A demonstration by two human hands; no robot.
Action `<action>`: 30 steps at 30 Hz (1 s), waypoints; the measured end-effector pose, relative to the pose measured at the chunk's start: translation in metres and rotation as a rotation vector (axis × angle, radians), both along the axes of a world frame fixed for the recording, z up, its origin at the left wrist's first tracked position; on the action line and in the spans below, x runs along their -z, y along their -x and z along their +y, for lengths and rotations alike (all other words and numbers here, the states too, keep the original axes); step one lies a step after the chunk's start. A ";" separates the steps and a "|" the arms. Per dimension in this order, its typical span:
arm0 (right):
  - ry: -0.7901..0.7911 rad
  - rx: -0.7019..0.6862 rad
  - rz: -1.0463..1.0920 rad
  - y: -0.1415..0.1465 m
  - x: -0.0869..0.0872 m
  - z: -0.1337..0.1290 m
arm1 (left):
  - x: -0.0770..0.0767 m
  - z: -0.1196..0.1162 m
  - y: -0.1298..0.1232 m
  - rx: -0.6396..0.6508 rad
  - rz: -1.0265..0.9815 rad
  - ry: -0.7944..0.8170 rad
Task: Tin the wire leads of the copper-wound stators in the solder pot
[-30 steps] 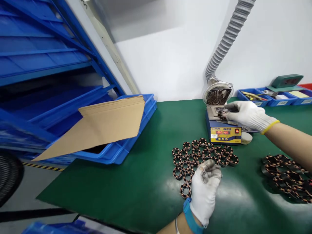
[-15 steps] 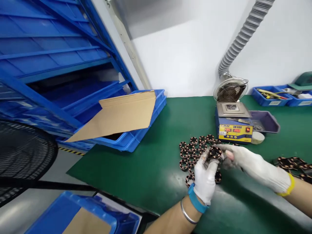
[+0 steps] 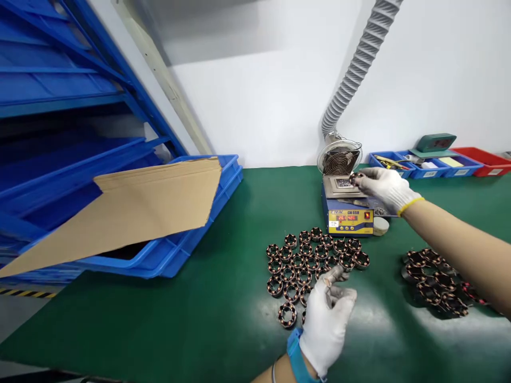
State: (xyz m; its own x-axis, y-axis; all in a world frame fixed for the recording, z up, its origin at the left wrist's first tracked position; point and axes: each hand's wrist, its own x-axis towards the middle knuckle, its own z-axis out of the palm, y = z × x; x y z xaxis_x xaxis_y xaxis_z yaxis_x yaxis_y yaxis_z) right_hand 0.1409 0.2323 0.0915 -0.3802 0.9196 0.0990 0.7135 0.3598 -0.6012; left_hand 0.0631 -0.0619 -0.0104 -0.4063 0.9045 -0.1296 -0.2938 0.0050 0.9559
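My right hand (image 3: 383, 186), in a white glove with a yellow cuff, grips a small motor stator (image 3: 354, 178). It holds this copper-wound ring at the top of a blue and yellow solder pot (image 3: 348, 206) with a red digital display. Whether the ring touches the solder is too small to tell. My left hand (image 3: 329, 319), gloved in white with a blue wristband, is open with curled fingers apart and nothing between them. It hovers at the near side of a group of several stators (image 3: 297, 260) on the green table (image 3: 223, 319).
Another pile of stators (image 3: 433, 282) lies under my right forearm. Behind the pot stand a fan-like extractor (image 3: 339, 159) and its grey hose (image 3: 359, 58). Small blue bins (image 3: 427, 169) and a red bin (image 3: 485, 162) line the wall. Cardboard (image 3: 159, 197) covers a blue crate (image 3: 187, 250) at left.
My right hand has moved from beside my left hand up to the solder pot, with a stator. My left hand has let go of the stator and opened. The view has swung right.
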 end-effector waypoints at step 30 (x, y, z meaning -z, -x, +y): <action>-0.165 0.091 -0.220 0.031 0.019 0.063 | 0.028 -0.001 0.003 0.175 1.339 0.104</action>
State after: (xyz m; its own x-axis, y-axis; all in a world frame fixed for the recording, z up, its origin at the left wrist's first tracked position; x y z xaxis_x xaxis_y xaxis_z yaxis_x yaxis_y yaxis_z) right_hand 0.1095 0.2952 0.0725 -0.3258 0.9292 0.1747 0.8541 0.3685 -0.3671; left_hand 0.0603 -0.0625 -0.0385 -0.1550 0.9673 0.2008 0.8663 0.0353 0.4983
